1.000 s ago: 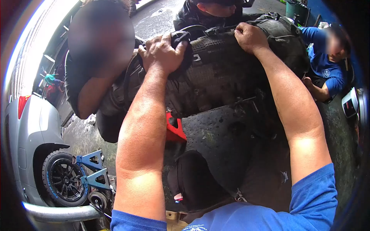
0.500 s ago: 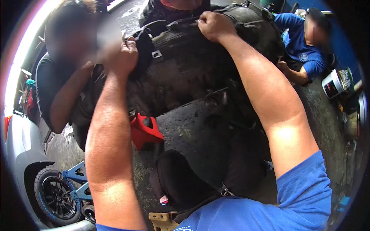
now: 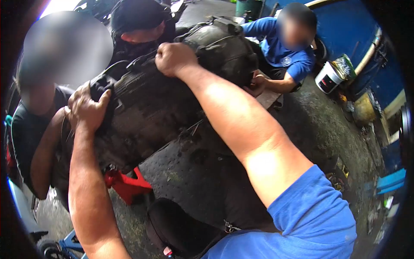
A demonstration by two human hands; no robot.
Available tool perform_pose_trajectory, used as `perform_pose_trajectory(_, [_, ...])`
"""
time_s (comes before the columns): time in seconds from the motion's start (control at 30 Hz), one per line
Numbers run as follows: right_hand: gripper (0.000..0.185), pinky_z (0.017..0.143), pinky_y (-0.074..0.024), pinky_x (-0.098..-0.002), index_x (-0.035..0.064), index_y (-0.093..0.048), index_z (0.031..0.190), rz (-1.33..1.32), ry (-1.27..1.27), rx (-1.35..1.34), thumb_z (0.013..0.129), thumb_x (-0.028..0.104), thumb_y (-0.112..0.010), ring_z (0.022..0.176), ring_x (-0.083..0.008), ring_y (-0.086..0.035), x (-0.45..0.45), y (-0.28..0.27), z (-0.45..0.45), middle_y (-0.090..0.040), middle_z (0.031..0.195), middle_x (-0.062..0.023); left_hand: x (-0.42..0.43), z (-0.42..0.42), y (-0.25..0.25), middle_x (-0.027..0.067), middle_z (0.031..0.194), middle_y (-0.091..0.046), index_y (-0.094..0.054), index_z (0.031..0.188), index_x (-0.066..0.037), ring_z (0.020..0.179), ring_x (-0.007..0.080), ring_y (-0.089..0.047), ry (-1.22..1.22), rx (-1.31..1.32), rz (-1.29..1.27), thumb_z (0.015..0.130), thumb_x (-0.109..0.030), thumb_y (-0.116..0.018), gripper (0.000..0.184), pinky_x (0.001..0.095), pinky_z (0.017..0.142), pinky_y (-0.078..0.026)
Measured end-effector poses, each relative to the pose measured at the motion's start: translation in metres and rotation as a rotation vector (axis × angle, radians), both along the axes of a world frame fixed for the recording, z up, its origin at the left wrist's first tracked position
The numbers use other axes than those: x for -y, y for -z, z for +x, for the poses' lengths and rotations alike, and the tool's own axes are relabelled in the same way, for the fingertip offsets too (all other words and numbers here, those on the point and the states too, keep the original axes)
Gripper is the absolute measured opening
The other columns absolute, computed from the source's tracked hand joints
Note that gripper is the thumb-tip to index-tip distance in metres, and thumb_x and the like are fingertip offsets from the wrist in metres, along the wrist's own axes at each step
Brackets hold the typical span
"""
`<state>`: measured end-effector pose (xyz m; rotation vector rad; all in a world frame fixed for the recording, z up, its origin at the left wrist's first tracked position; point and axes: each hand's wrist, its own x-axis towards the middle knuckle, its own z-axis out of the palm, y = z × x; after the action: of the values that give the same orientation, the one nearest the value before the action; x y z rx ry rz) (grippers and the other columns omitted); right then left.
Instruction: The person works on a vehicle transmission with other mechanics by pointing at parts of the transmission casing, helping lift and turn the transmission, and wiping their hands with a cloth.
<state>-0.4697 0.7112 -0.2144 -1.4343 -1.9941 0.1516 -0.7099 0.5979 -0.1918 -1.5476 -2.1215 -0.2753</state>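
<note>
A large, grimy dark vehicle part (image 3: 142, 116) lies across the space in front of me, its kind unclear. My left hand (image 3: 88, 108) rests at its left end, thumb spread away from the fingers, against a black, cloth-like piece (image 3: 100, 86). Over the part's upper edge, my right hand (image 3: 177, 59) is closed in a fist. Whatever it grips is hidden by the fingers. Below the part, toward the left, is a red stand-like metal piece (image 3: 131, 185).
Co-workers are close around the part: a person in dark clothes (image 3: 26, 129) at left, one in a dark cap (image 3: 136, 19) behind it, and one in a blue shirt (image 3: 284, 56) at right with a hand by its end. A white bucket (image 3: 327, 78) and a yellowish container (image 3: 365, 108) stand at right.
My view has swung right, so the part and people appear further left. My left hand's fingers have loosened from a closed grip and spread. My right hand stays closed at the upper edge.
</note>
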Motion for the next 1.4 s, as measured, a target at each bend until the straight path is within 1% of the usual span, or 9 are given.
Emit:
perform_pose_trajectory(0.1, [0.029,0.092,-0.0489,-0.0419,0.0117,-0.067,0.105,-0.027,-0.014,0.006,0.086,0.026,-0.050,0.103,-0.0311,-0.063,0.012,-0.008,0.003,-0.068,0.106,-0.0139,-0.001,0.000,0.002,0.0086,0.144,-0.043,-0.044,0.139,-0.015,0.137,0.0280,-0.032,-0.028,0.003,0.004,0.078,-0.060,-0.056,0.076,0.0607,0.110,-0.019])
perform_pose_trajectory(0.23, [0.029,0.093,-0.0485,-0.0419,0.0114,-0.067,0.106,-0.047,-0.027,0.002,0.087,0.025,-0.051,0.105,-0.0307,-0.062,0.014,-0.010,0.005,-0.067,0.109,-0.0141,-0.004,-0.001,0.005,0.0083,0.144,-0.042,-0.043,0.139,-0.015,0.138,0.0271,-0.032,-0.033,-0.007,-0.009,0.079,-0.059,-0.055,0.076,0.0608,0.110,-0.018])
perform_pose_trajectory(0.33, [0.029,0.093,-0.0485,-0.0419,0.0106,-0.067,0.107,-0.045,-0.023,-0.002,0.087,0.025,-0.051,0.106,-0.0303,-0.062,0.015,-0.010,0.005,-0.067,0.109,-0.0137,-0.004,-0.002,0.005,0.0087,0.144,-0.042,-0.044,0.139,-0.014,0.138,0.0271,-0.032,-0.051,-0.035,-0.009,0.082,-0.062,-0.051,0.074,0.0609,0.110,-0.019])
perform_pose_trajectory(0.5, [0.029,0.094,-0.0486,-0.0422,0.0096,-0.066,0.107,-0.061,-0.036,0.004,0.087,0.025,-0.051,0.106,-0.0304,-0.062,0.012,-0.009,0.005,-0.066,0.110,-0.0138,-0.020,-0.030,0.021,0.0071,0.140,-0.047,-0.048,0.136,-0.016,0.135,0.0253,-0.036,0.018,0.006,0.101,0.093,-0.062,-0.036,0.064,0.0577,0.109,-0.021])
perform_pose_trajectory(0.6, [0.029,0.094,-0.0486,-0.0424,0.0096,-0.066,0.108,-0.072,-0.039,0.002,0.088,0.025,-0.051,0.106,-0.0307,-0.062,0.014,-0.009,0.004,-0.066,0.110,-0.0140,-0.018,-0.029,0.019,0.0062,0.139,-0.048,-0.049,0.135,-0.018,0.135,0.0242,-0.037,0.017,0.005,0.092,0.095,-0.058,-0.035,0.059,0.0558,0.109,-0.022])
perform_pose_trajectory(0.9, [0.029,0.094,-0.0487,-0.0420,0.0099,-0.066,0.108,-0.064,-0.032,0.015,0.089,0.025,-0.050,0.105,-0.0307,-0.063,0.014,-0.010,0.004,-0.066,0.110,-0.0142,-0.005,0.001,0.001,0.0075,0.143,-0.044,-0.046,0.138,-0.017,0.137,0.0275,-0.033,-0.081,0.010,-0.022,0.084,-0.067,-0.048,0.073,0.0585,0.110,-0.019])
perform_pose_trajectory(1.0, [0.029,0.094,-0.0487,-0.0420,0.0101,-0.066,0.108,-0.065,-0.028,0.016,0.089,0.025,-0.050,0.105,-0.0306,-0.063,0.013,-0.009,0.004,-0.066,0.110,-0.0142,-0.003,0.009,-0.004,0.0085,0.145,-0.041,-0.041,0.141,-0.016,0.138,0.0299,-0.031,-0.116,0.001,-0.077,0.083,-0.068,-0.048,0.078,0.0599,0.110,-0.016])
perform_pose_trajectory(1.27, [0.027,0.092,-0.0486,-0.0427,0.0097,-0.067,0.102,-0.036,-0.047,-0.029,0.088,0.026,-0.051,0.104,-0.0316,-0.063,0.013,-0.008,0.005,-0.067,0.106,-0.0150,-0.002,0.007,-0.003,0.0066,0.146,-0.039,-0.042,0.140,-0.016,0.139,0.0259,-0.028,-0.107,0.027,-0.048,0.084,-0.060,-0.051,0.072,0.0590,0.111,-0.017])
perform_pose_trajectory(1.4, [0.026,0.088,-0.0495,-0.0429,0.0080,-0.067,0.099,0.137,-0.080,-0.074,0.086,0.027,-0.055,0.098,-0.0322,-0.064,0.007,0.002,0.005,-0.067,0.102,-0.0151,0.000,0.009,-0.002,0.0063,0.146,-0.039,-0.042,0.140,-0.017,0.139,0.0252,-0.028,-0.113,0.021,-0.037,0.086,-0.058,-0.049,0.069,0.0585,0.111,-0.017])
